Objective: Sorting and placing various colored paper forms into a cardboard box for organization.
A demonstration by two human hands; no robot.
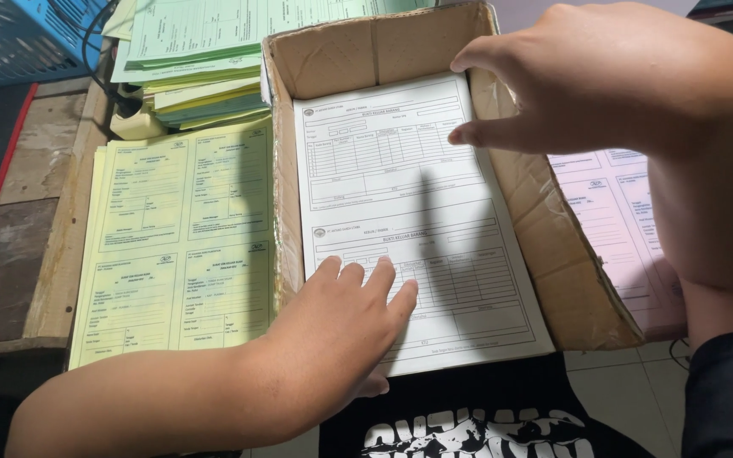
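While our left hand (345, 326) lies flat on the white forms (417, 212), running lengthwise away from us, our right hand (587, 80) hovers open above their far edge.

Setting: paperwork or office-supply workspace, likely a print or stationery back room.
Evidence, forms: white printed forms (413, 220) stacked in an open cardboard box (545, 246); yellow forms (176, 246) piled along the bench's near edge; green forms (201, 42) at its far edge; pink forms (617, 229) to the right of the box.
Furniture: worn wooden bench (40, 195).
Storage: blue plastic crate (19, 34) at far left corner.
Floor: pale tiles (621, 390).
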